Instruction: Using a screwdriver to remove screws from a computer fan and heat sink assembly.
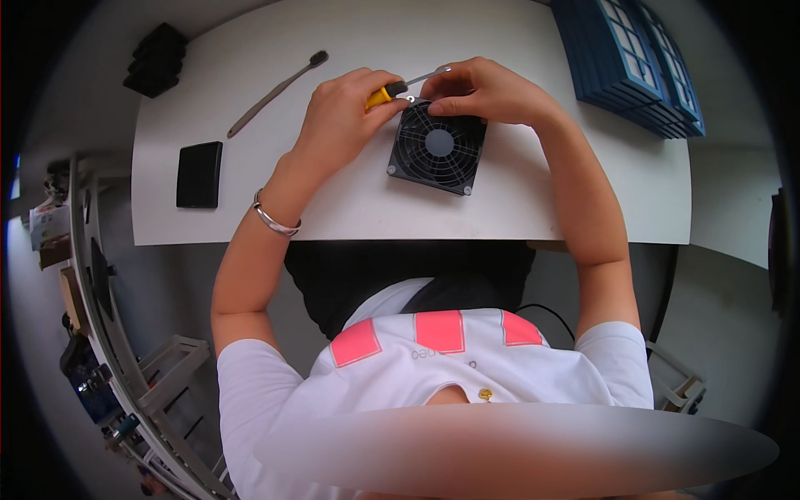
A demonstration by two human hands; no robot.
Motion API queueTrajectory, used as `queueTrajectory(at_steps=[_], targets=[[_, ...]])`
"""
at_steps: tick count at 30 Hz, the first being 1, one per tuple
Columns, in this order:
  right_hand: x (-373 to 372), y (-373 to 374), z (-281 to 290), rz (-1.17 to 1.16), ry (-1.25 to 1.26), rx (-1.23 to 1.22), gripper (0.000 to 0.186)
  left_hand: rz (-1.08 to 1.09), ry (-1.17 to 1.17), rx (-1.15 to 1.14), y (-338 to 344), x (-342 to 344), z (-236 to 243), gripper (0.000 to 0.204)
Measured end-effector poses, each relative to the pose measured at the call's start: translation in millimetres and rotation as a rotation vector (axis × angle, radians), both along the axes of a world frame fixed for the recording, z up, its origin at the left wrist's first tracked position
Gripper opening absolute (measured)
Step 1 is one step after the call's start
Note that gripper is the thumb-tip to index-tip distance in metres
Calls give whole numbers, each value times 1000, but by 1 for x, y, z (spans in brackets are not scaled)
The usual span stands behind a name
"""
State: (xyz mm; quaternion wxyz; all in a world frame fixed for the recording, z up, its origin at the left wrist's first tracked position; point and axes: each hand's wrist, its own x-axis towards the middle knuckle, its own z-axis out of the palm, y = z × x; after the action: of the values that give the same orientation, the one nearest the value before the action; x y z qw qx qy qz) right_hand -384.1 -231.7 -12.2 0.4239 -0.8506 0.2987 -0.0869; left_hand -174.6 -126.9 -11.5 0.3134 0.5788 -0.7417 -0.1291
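Observation:
A square black cooling fan (440,143) with a wire guard and a grey round hub lies on the white table in front of me. Pale screw heads or caps show at its corners. My left hand (340,112) is closed round the yellow and black handle of a screwdriver (389,92), above the fan's far left corner. The metal shaft points right, and its far end is beside my right hand's fingers. My right hand (492,90) curls over the fan's far edge, thumb pressed on the frame; its fingertips are partly hidden.
On the white table (333,212), a toothbrush (275,94) lies at the far left, with a black flat rectangular object (199,175) nearer me. A black stacked object (157,60) stands at the far left corner. Blue bins (621,62) stand at the far right.

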Motion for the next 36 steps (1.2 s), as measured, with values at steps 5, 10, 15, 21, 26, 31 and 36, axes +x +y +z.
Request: queueTrajectory(at_steps=[5,10,15,21,26,31,36], targets=[[-1,-2,13,24,110,69,38,-67,-192,134,-15,-7,19,21],[-2,-3,13,41,131,126,41,-122,-424,187,-21,-14,43,15],[-5,-7,4,67,45,146,39,-144,-494,167,-18,-22,45,15],[-6,-14,1,146,-2,168,37,-50,-493,49,-7,-23,29,15],[-16,-22,-9,190,-132,289,35,53,-372,-3,9,-6,10,19],[-22,-27,-1,183,-52,345,24,195,98,235,66,-14,20,26],[-40,-21,26,151,129,375,20,212,226,245,90,-26,-5,29]])
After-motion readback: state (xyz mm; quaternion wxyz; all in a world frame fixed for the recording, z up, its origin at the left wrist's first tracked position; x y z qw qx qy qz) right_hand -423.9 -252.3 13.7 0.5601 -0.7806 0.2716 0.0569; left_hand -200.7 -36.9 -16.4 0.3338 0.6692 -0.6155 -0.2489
